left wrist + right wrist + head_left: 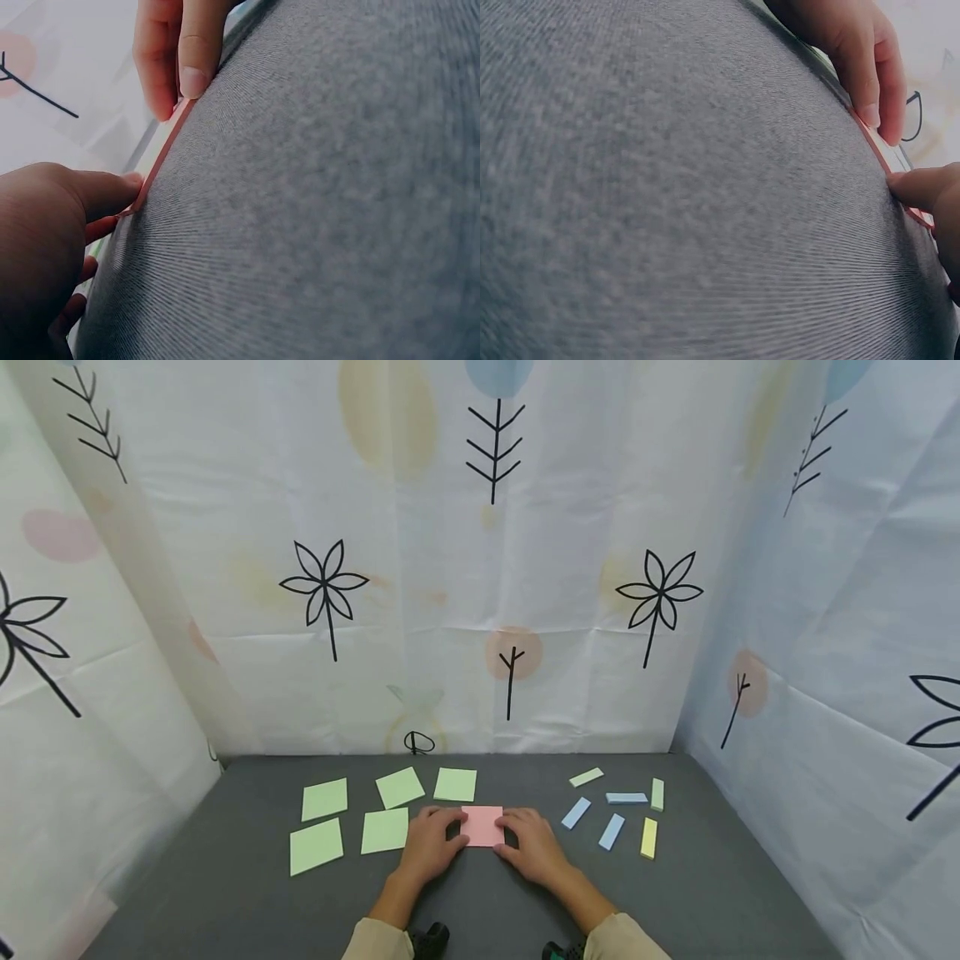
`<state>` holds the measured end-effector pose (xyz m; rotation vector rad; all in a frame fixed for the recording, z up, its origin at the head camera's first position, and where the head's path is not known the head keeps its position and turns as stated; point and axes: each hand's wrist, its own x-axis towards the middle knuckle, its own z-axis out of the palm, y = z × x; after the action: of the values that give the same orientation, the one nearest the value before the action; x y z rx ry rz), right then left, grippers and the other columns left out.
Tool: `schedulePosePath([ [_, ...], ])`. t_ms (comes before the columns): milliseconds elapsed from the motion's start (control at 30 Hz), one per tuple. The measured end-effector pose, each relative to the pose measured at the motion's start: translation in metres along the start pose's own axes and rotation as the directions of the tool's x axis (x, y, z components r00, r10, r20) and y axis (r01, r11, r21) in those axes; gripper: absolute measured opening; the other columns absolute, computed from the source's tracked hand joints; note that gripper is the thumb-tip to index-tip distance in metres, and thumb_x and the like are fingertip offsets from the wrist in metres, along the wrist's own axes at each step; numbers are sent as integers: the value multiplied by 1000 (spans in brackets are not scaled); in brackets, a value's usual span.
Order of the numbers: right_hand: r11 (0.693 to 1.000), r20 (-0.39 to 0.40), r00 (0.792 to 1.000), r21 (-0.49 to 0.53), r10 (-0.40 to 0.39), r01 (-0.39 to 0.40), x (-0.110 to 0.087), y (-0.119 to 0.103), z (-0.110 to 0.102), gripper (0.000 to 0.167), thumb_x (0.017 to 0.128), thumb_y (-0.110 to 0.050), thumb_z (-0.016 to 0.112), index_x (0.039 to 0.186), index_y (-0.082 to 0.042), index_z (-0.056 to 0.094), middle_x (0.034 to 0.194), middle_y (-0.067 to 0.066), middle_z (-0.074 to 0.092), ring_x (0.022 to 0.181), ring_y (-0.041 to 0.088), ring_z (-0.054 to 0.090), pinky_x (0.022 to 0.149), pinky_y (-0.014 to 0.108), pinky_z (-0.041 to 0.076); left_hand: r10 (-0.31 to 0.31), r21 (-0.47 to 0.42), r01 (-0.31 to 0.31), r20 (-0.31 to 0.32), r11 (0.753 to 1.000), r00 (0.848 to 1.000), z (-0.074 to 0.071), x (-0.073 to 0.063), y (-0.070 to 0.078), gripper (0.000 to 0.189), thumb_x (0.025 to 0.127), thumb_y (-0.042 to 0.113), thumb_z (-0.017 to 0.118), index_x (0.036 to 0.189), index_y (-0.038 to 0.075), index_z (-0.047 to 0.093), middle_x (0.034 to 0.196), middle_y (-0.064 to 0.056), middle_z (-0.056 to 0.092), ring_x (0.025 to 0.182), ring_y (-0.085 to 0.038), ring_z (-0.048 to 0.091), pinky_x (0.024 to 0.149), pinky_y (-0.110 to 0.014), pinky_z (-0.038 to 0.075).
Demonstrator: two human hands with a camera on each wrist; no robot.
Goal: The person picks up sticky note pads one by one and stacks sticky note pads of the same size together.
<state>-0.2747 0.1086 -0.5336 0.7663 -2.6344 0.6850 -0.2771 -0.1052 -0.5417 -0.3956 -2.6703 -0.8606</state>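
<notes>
A pink square sticky note pad (482, 827) lies flat on the grey table between the two hands. My left hand (431, 846) holds its left edge, thumb at the near corner and fingers at the far one. On the opposite edge, my right hand (534, 847) grips in the same way. From the left wrist view, the pad's thin pink side (166, 150) shows between the thumb of the left hand (45, 225) and the fingers of the right hand (180, 52). The right wrist view has both hands at the pad's edge (871, 139) too.
Several green square sticky notes (316, 847) are spread to the left, one close beside the left hand. Several narrow strips lie to the right: blue (611, 832), green (657, 794) and yellow (648, 838). Patterned white curtains (450, 568) stand behind the table (247, 827) and at both sides.
</notes>
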Motion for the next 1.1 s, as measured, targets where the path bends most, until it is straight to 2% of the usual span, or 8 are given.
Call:
schedulePosePath([
  [167,994,39,995,-66,-90,92,4,5,-2,35,85,-26,76,114,-8,68,124,11,61,118,30,53,93,53,43,22,-96,-13,89,995,996,-2,-1,-3,36,82,22,77,116,11,70,128,-9,62,124,-37,45,100,-63,31],
  [267,980,39,986,-110,-159,163,7,9,-2,32,86,-26,74,112,-8,68,122,9,62,117,27,54,93,51,44,42,-146,-23,129,989,991,-4,-1,-2,38,83,21,76,118,9,68,131,-11,59,128,-40,42,101,-65,29],
  [433,937,-3,951,-174,-309,304,8,14,1,28,86,-27,73,106,-8,68,114,9,65,108,25,60,87,48,47,43,-161,-18,148,987,988,-6,-3,-1,39,82,20,76,118,9,68,132,-12,59,129,-41,42,102,-65,29],
  [533,914,-52,929,-203,-368,351,8,17,2,24,88,-28,71,103,-9,68,109,9,66,103,23,62,83,46,48,40,-163,-16,143,987,989,-6,-3,-1,40,80,20,77,118,9,68,133,-12,58,130,-40,41,102,-65,29],
  [633,918,-67,929,-193,-365,347,9,17,2,22,90,-28,68,103,-10,68,109,8,66,103,23,62,83,46,49,40,-159,-18,135,987,990,-7,-3,-1,42,78,21,79,118,10,68,133,-11,58,130,-40,41,102,-65,29],
  [800,948,-5,957,-144,-289,285,10,15,0,22,94,-26,64,108,-11,69,115,7,66,109,23,61,89,47,47,39,-147,-19,132,989,990,-7,-3,0,44,77,21,80,118,11,68,134,-11,58,130,-39,41,102,-65,30],
  [900,958,31,968,-133,-250,252,10,14,0,22,95,-25,62,111,-11,68,118,6,65,112,23,60,92,47,47,36,-143,-17,131,990,991,-7,-4,0,44,76,21,80,118,11,68,134,-11,58,130,-39,41,102,-65,30],
  [1100,967,50,973,-109,-226,230,9,13,0,23,97,-26,59,113,-11,68,120,6,63,115,22,58,92,48,46,36,-141,-18,130,990,991,-8,-5,-1,44,76,20,80,118,11,68,134,-12,58,130,-39,41,102,-65,30],
])
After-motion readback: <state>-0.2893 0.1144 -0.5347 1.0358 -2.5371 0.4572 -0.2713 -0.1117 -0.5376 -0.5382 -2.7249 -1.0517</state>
